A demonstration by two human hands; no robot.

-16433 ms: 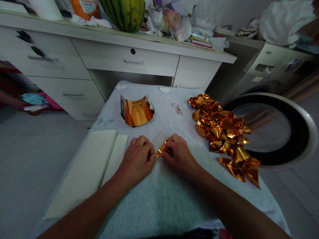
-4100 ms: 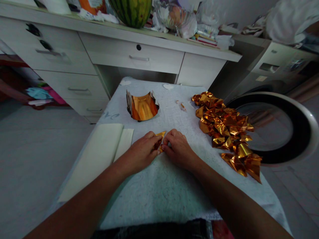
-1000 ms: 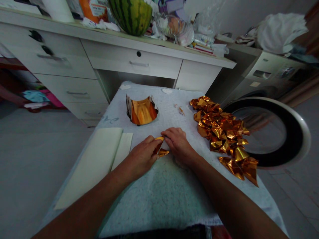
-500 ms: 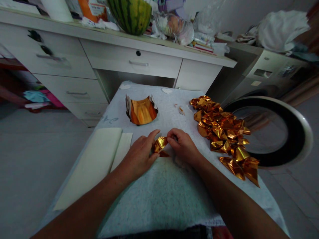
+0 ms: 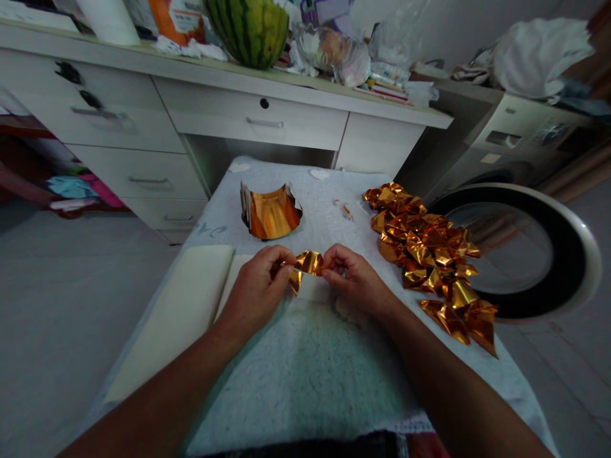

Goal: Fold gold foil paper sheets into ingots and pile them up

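Note:
A piece of shiny gold foil paper (image 5: 309,262) is stretched between my two hands, low over the cloth-covered table. My left hand (image 5: 262,280) pinches its left end between thumb and fingers, and a pointed corner hangs below. At the right end, the fingertips of my right hand (image 5: 351,273) are closed on the foil. Beyond my left hand stands a curved stack of gold foil sheets (image 5: 274,215) with upturned sides. A pile of folded gold foil pieces (image 5: 420,238) lies to the right of my right hand.
White folded paper or board (image 5: 176,312) lies along the table's left side. Small scraps (image 5: 346,211) sit near the middle. Behind stands a white drawer desk (image 5: 262,121) bearing a cut watermelon (image 5: 251,32). A washing machine's open round door (image 5: 520,251) is at the right.
My left hand has shifted from cupping the foil to pinching its left end. The foil is now lifted slightly and drawn out flatter between both hands. My right hand has barely moved.

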